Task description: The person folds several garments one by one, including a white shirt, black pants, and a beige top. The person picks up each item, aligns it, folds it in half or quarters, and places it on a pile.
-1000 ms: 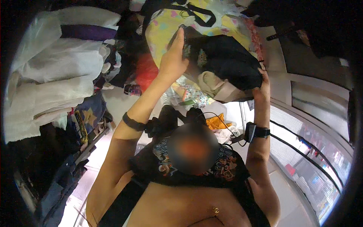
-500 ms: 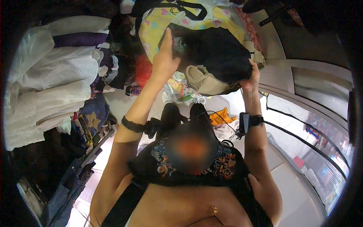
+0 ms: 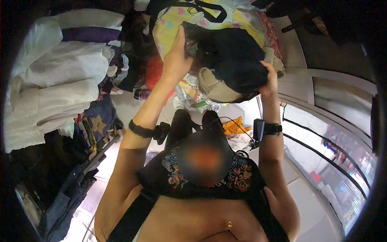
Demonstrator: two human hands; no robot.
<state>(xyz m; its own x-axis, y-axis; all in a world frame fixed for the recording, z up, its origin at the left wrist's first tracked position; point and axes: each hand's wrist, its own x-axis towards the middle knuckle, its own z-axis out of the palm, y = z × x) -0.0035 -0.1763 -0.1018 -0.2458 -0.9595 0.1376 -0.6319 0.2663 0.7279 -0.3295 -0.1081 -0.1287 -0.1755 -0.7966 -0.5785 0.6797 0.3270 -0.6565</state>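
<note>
Both my arms are stretched forward, holding a dark, sheer-looking bundle up in front of me. Black cloth fills most of it, and folded beige cloth shows at its near side. My left hand grips the bundle's left edge, fingers hidden behind it and thumb side toward me. At the right edge, my right hand has its fingers closed on the black cloth. Whether the bundle is a bag or loose garments, I cannot tell.
White and purple clothes hang or lie stacked at the left. Beyond the bundle lies yellow heart-patterned fabric. An orange cloth and a plastic bag are near my feet. White-framed panels stand at the right.
Both hands still hold the bundle. Its right end and my right hand have shifted very slightly, and the view has turned a little.
</note>
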